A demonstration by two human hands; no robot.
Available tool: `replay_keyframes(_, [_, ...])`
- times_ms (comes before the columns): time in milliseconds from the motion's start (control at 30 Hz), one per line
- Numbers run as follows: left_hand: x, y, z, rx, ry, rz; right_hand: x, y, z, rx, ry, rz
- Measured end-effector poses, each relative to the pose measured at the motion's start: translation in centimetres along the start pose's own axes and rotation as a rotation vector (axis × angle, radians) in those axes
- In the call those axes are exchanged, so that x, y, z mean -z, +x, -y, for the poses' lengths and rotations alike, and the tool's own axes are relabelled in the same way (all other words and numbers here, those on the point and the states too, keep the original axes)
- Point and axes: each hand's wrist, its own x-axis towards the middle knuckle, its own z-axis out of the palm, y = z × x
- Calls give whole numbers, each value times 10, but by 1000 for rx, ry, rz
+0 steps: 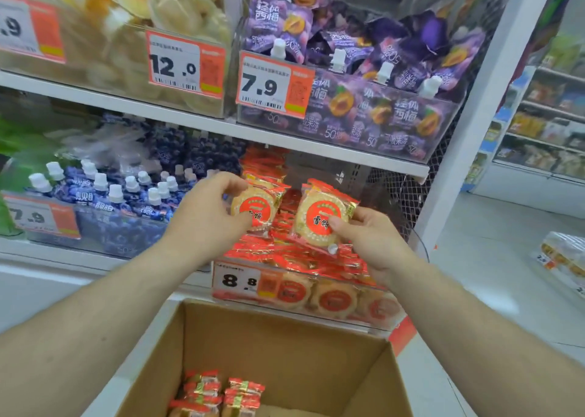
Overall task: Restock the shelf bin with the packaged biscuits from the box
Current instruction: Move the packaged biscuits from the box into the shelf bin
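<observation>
Shop shelving filled the frame: white shelves, clear bins, price tags. Purple pouch bin (348, 112) sat upper right, blue spouted pouches (126, 201) mid left.

Cardboard box (389, 385) sat bottom centre, open. A few packaged biscuits (218, 394) remained low at its left; the floor beyond them was bare cardboard as far as I could see.

Shelf bin (335, 317) stood just above the box, centre frame, 8.8 tag (240, 282) on its front. It was heaped with red packs, the pile standing above the front wall.

Left hand (209, 214) gripped one biscuit pack (259, 206), fingers curled over its top edge, thumb under. Right hand (373, 242) pinched a second pack (321, 217) at its lower right corner. Both were over the pile, not set down yet.

Orientation: both packs were held face-on to the camera, round red label readable. The right pack's long axis ran seal to seal, tilted from upper left to lower right. The left pack was half hidden, so I couldn't call its axis.

Risks, my read:
- The pile was already proud of the front wall, so more packs on top could slide forward and drop into the box or to the floor.
- The corner pinch was weak on slick film; the pack could rotate or slip.
- Pressing packs down to seat them could crack the biscuits.
</observation>
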Motion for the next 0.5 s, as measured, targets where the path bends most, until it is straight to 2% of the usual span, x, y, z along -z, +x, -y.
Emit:
replay_keyframes(200, [-10,20,28,87,88,-11,-13,92,12,28,-99,-194])
replay_keyframes(367, [-18,25,37,124,42,-98,-32,134,7,48,-225,-168])
replay_keyframes(500, [-22,26,39,120,41,-139,-47,164,-7,51,-477,-196])
